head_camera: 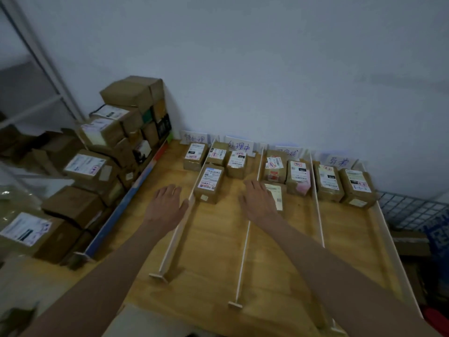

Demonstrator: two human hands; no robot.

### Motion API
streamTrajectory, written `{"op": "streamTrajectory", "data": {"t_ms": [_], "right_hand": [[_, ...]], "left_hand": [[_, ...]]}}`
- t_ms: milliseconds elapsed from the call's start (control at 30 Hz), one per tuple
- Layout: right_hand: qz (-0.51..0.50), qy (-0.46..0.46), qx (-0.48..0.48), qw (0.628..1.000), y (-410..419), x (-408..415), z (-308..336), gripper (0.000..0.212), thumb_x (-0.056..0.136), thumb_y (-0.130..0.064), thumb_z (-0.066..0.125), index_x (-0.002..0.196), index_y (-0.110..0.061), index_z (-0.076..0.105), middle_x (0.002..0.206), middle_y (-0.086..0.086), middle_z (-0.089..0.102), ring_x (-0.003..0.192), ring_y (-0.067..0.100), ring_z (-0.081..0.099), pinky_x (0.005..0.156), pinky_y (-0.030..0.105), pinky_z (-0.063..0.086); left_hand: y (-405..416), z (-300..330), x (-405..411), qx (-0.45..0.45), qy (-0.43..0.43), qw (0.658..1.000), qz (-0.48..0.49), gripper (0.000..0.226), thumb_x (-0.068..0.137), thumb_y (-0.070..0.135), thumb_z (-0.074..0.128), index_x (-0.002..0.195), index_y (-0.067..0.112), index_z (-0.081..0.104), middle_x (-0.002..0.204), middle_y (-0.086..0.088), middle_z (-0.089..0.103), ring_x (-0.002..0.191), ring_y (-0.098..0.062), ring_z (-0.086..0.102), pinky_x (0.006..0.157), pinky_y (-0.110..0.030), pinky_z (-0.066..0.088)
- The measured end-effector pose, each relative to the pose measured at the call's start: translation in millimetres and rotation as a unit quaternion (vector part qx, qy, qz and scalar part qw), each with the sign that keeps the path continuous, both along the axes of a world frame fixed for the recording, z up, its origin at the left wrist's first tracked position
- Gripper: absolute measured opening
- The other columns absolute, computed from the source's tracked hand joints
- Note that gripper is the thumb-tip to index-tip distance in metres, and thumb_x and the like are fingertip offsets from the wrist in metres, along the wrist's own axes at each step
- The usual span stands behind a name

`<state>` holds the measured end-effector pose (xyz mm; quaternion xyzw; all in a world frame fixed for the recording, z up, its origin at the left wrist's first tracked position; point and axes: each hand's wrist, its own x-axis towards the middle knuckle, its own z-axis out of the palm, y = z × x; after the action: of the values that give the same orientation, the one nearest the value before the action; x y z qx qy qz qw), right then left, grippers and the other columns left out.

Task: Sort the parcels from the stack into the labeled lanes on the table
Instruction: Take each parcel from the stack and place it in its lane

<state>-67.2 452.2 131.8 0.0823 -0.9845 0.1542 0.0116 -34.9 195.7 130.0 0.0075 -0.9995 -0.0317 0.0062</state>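
Parcels are sitting in two places: a leaning stack (116,147) of brown cartons piled at the far left against the wall, spilling down beside the worktop (218,263), and eight or so already lying at the far ends of the four lanes. White divider strips (181,229) are splitting the wooden surface into these lanes, each one headed by a handwritten label card (239,145) propped at the wall.

Both hands are hovering low over the worktop with fingers spread and relaxed, holding nothing. The left hand (166,205) is floating over the leftmost lane, its thumb side close to the first divider. The right hand (258,203) is reaching across the second strip, just above or perhaps touching a flat parcel (275,194) in the third lane; whether there is contact cannot be told.

Each parcel is looking like a small taped cardboard box with a white shipping label on top, some stamped in red. The one nearest in the second lane (209,183) is lying with its label facing up.

Such cartons should be stiff and fairly light, easy for one hand, though the tape may be slick. Gripping across the two short sides, fingers under an edge, seems the safest hold. The stack is looking unsteady, so lifting from the top rather than pulling from the middle would be wise.
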Motion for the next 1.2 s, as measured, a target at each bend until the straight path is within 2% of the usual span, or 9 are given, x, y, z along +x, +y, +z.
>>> {"op": "streamTrajectory", "data": {"t_ms": [333, 500, 700, 833, 933, 1033, 1200], "right_hand": [[0.078, 0.039, -0.007, 0.996, -147, 7, 32, 0.047, 0.102, -0.034, 0.041, 0.144, -0.012, 0.039, 0.144, 0.008, 0.046, 0.133, 0.028, 0.043, 0.109, 0.042, 0.037], [0.092, 0.027, -0.016, 0.995, -231, 10, 37, 0.045, 0.103, -0.036, 0.04, 0.141, -0.013, 0.039, 0.141, 0.008, 0.045, 0.131, 0.027, 0.043, 0.106, 0.041, 0.037], [0.089, 0.027, -0.012, 0.996, -306, 8, 42, 0.043, 0.103, -0.036, 0.04, 0.139, -0.012, 0.042, 0.139, 0.009, 0.047, 0.129, 0.028, 0.044, 0.105, 0.041, 0.04], [0.09, 0.037, -0.01, 0.995, -340, -7, 49, 0.039, 0.103, -0.035, 0.04, 0.134, -0.011, 0.044, 0.135, 0.009, 0.05, 0.126, 0.028, 0.046, 0.101, 0.04, 0.04], [0.092, 0.038, -0.024, 0.995, -363, -28, 55, 0.042, 0.103, -0.034, 0.04, 0.139, -0.012, 0.042, 0.137, 0.009, 0.048, 0.128, 0.028, 0.046, 0.103, 0.041, 0.039], [0.092, 0.025, -0.041, 0.995, -387, -59, 59, 0.042, 0.103, -0.034, 0.04, 0.139, -0.012, 0.041, 0.136, 0.011, 0.048, 0.127, 0.031, 0.046, 0.103, 0.043, 0.041], [0.067, 0.019, -0.07, 0.995, -425, -119, 62, 0.044, 0.103, -0.038, 0.039, 0.138, -0.012, 0.042, 0.137, 0.011, 0.049, 0.126, 0.029, 0.048, 0.097, 0.044, 0.046]], "left_hand": [[-131, 33, 39, -0.009, 0.027, 0.998, 0.062, 0.051, 0.101, 0.048, 0.037, 0.139, 0.016, 0.047, 0.139, -0.004, 0.051, 0.128, -0.024, 0.047, 0.11, -0.039, 0.036], [-208, 46, 55, -0.007, 0.039, 0.997, 0.062, 0.045, 0.101, 0.042, 0.036, 0.137, 0.018, 0.048, 0.141, -0.006, 0.049, 0.13, -0.025, 0.045, 0.112, -0.04, 0.033], [-289, 54, 55, -0.012, 0.028, 0.997, 0.075, 0.05, 0.099, 0.045, 0.034, 0.139, 0.016, 0.044, 0.144, -0.008, 0.047, 0.134, -0.026, 0.042, 0.116, -0.043, 0.029], [-327, 61, 32, -0.028, 0.033, 0.996, 0.072, 0.052, 0.101, 0.047, 0.032, 0.14, 0.014, 0.043, 0.146, -0.009, 0.045, 0.135, -0.026, 0.042, 0.117, -0.044, 0.027], [-351, 65, 5, -0.023, 0.034, 0.997, 0.063, 0.054, 0.1, 0.05, 0.038, 0.141, 0.014, 0.042, 0.143, -0.009, 0.047, 0.133, -0.027, 0.043, 0.117, -0.044, 0.027], [-370, 68, -30, -0.027, 0.053, 0.997, 0.059, 0.049, 0.102, 0.047, 0.034, 0.136, 0.014, 0.047, 0.14, -0.008, 0.05, 0.129, -0.027, 0.046, 0.115, -0.043, 0.03], [-395, 73, -97, -0.021, 0.057, 0.996, 0.06, 0.056, 0.103, 0.05, 0.032, 0.145, 0.014, 0.042, 0.149, -0.009, 0.043, 0.138, -0.028, 0.04, 0.118, -0.043, 0.026]]}}
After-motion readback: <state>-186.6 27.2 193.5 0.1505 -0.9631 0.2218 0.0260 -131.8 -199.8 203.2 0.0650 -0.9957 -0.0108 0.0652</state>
